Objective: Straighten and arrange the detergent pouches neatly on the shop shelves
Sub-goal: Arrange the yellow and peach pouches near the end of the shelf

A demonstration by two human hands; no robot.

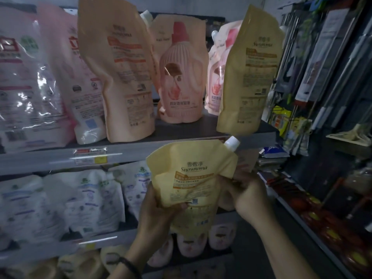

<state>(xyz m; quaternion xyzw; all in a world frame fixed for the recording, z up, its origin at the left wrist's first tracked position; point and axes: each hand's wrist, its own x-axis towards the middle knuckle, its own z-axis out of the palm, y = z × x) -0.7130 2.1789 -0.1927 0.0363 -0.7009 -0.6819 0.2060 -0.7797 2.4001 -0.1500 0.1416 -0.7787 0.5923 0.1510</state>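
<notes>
Step in hand: a yellow Snowroma pouch point(191, 178) is held off the shelves, below the upper shelf point(141, 146); I judge it is being smoothed before placing.
Left grip: the left hand point(161, 210) is closed on the pouch's lower left side, thumb across the front.
Right grip: the right hand point(247, 196) is closed on its right edge, fingers curled round it.
Pouch state: creased across the middle, white spout cap point(231, 141) at top right.
Shelf above: a matching yellow pouch point(249, 77) stands at the right end, and a pink bottle-print pouch point(181, 77) stands further left.
Next move: probably standing it upright near its match, which calls for a flattened base so it does not slump.
</notes>
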